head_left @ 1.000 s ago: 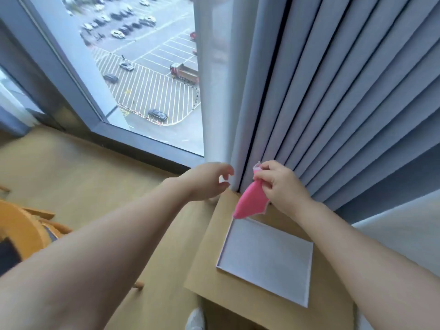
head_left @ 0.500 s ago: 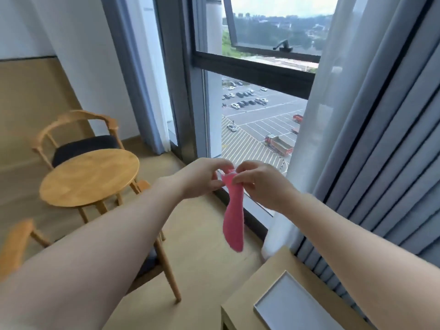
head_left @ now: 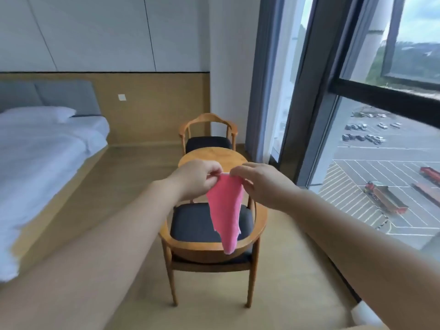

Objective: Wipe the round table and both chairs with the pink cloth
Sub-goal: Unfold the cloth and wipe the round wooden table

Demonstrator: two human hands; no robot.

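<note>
The pink cloth (head_left: 226, 213) hangs in the air in front of me, pinched at its top edge by both hands. My left hand (head_left: 196, 178) holds the left corner and my right hand (head_left: 259, 183) the right corner. Below the cloth stands the near wooden chair (head_left: 190, 222) with a dark seat, its curved back towards me. Beyond it is the round wooden table (head_left: 212, 155), partly hidden by my hands. The far chair (head_left: 208, 141) stands behind the table against the wall.
A bed with white sheets (head_left: 40, 158) fills the left side. Floor-to-ceiling windows (head_left: 371, 148) and a grey curtain (head_left: 260, 91) run along the right. Wooden floor lies between the bed and the chairs.
My view has swung left from the curtain and side table to the chairs and round table. My left hand has taken hold of the cloth's top edge, so both hands now spread it.
</note>
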